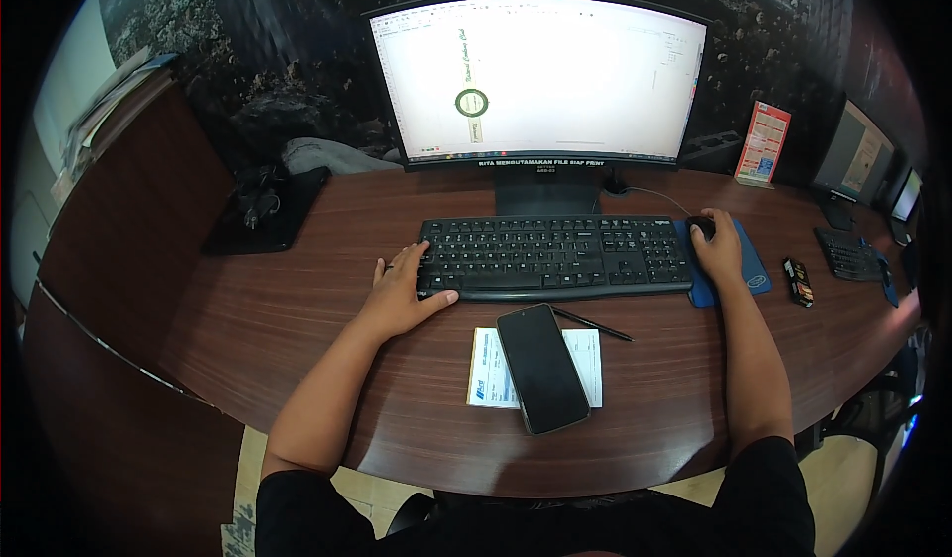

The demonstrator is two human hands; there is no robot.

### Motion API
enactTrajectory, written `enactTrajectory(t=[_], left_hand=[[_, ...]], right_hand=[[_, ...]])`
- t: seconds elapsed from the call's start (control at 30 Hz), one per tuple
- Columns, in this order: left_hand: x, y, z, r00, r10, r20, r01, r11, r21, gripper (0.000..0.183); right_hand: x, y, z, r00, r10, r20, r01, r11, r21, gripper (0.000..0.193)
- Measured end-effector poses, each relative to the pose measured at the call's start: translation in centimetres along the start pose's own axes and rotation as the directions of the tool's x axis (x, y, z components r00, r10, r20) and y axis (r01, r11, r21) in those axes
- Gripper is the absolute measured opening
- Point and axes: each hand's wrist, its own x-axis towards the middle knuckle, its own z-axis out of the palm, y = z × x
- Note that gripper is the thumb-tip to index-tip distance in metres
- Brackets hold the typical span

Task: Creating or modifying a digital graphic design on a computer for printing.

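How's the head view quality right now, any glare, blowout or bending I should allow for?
Head view: the monitor is blown out to near white; the desk edge and screen frame bow with fisheye; corners are black; the phone shows dull reflection; both hands are sharp.

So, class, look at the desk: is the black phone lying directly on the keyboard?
No. The phone lies face up on a white paper slip in front of the keyboard, apart from it, with a pen between them.
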Motion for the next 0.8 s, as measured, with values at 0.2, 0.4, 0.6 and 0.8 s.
enactTrajectory(t=[0.2,0.4,0.6,0.8], left_hand=[[-0.03,-0.03,0.01,1.0,-0.004,0.005,0.004,1.0,0.013,0.103],[-0.09,0.12,-0.01,1.0,-0.01,0.009,0.01,1.0,0.006,0.103],[-0.09,0.05,-0.1,1.0,-0.014,0.011,0.014,1.0,0.001,0.103],[-0.03,-0.14,0.06,1.0,-0.002,0.0,0.002,1.0,-0.008,0.102]], right_hand=[[-0.14,-0.27,-0.11,0.998,0.032,0.06,-0.028,0.997,-0.076,0.035],[-0.08,0.25,0.03,0.998,-0.018,0.061,0.02,0.999,-0.032,0.036],[-0.04,-0.15,0.04,0.998,-0.017,0.068,0.019,1.0,-0.023,0.033],[0.01,0.56,0.29,0.998,-0.052,0.044,0.053,0.998,-0.028,0.033]])
